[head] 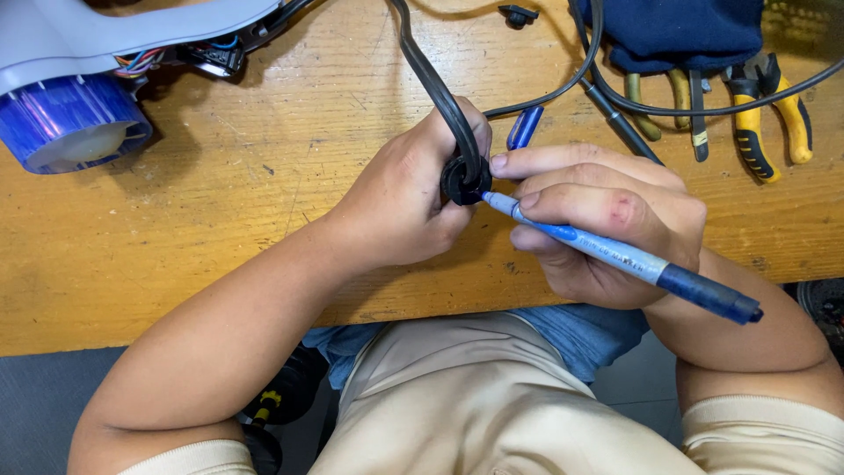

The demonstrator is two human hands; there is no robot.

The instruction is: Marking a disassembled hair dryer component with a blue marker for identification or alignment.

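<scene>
Over wooden bench (220,220), blue marker (615,252) lying diagonally, tip toward black grommet (459,180)

black cord grommet (462,179) | on flat cable (437,84) | blue marker (615,252) tip touching

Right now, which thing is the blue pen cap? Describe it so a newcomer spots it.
On the wooden bench, look just above the two hands at the centre. The pen cap lies beside the black cable, above the right hand. It is short, blue and loose, unlike the long pen that hand holds.
</scene>
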